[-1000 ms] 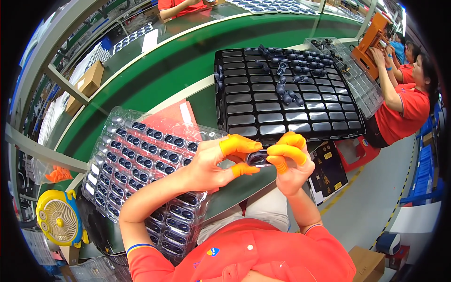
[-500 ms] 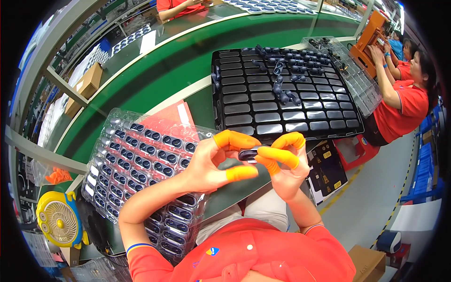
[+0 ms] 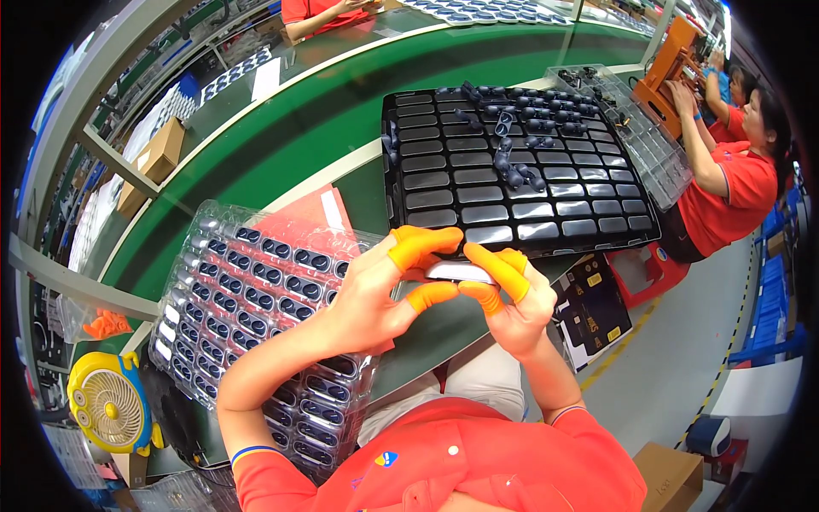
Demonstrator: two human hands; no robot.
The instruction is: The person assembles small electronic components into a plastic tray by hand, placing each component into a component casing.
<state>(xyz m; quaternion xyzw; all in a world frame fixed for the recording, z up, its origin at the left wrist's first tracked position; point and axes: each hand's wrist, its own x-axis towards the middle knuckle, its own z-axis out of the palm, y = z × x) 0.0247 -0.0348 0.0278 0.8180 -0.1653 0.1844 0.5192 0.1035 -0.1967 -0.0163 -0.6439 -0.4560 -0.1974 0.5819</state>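
Both my hands hold a small oval case-like piece (image 3: pixel 461 271) in front of me. Its pale, glossy face shows between the fingers. My left hand (image 3: pixel 368 300) pinches it from the left, and my right hand (image 3: pixel 522 309) grips its right end. Orange finger covers are on several fingers of each hand. Below and left of my left hand lies a clear plastic tray (image 3: pixel 365 375) with rows of dark oval pieces (image 3: pixel 253 323) in its pockets. Beyond my hands stands a black tray (image 3: pixel 475 198) of rectangular pockets, with loose dark pieces (image 3: pixel 522 177) scattered on its far part.
A red sheet (image 3: pixel 294 213) lies partly under the clear tray. The green conveyor belt (image 3: pixel 281 132) runs past the far side. A yellow fan (image 3: pixel 109 403) stands at left. At right, a person in red (image 3: pixel 738 192) works at an orange press (image 3: pixel 668 72).
The piece has turned between my fingers, from its dark side to its pale face. My right fingers have closed in toward the left hand, and my left thumb has moved up against it.
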